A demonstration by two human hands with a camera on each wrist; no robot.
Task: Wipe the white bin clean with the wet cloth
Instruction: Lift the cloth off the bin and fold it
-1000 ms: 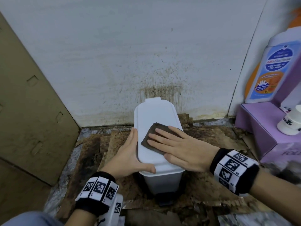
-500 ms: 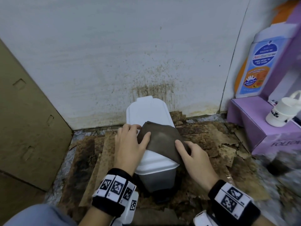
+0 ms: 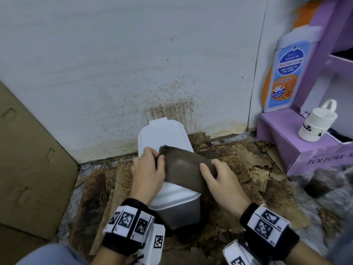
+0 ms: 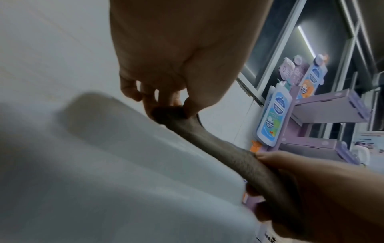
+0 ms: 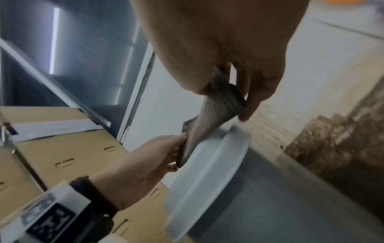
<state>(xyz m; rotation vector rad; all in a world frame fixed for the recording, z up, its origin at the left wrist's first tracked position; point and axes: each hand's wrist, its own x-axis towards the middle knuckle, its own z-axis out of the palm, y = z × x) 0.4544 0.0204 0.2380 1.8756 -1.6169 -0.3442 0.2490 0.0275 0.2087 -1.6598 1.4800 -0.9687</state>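
A small white bin (image 3: 163, 136) with a closed lid stands on the floor against the stained wall. A dark brown wet cloth (image 3: 183, 169) is stretched across the lid between both hands. My left hand (image 3: 150, 169) pinches the cloth's left end (image 4: 166, 111) between thumb and fingers. My right hand (image 3: 215, 176) pinches its right end (image 5: 224, 102) at the lid's right side. The white lid (image 4: 104, 164) fills the left wrist view, and its rim (image 5: 209, 177) shows in the right wrist view.
Torn brown cardboard (image 3: 238, 163) covers the wet floor around the bin. A tall cardboard panel (image 3: 28, 159) leans at the left. At the right stands a purple display stand (image 3: 286, 134) with a white jar (image 3: 315, 125) and a printed bottle cutout (image 3: 286, 77).
My right hand lifted off the lid and took the cloth's right end. The left hand left the bin's side and took the left end. The cloth is now spread between them.
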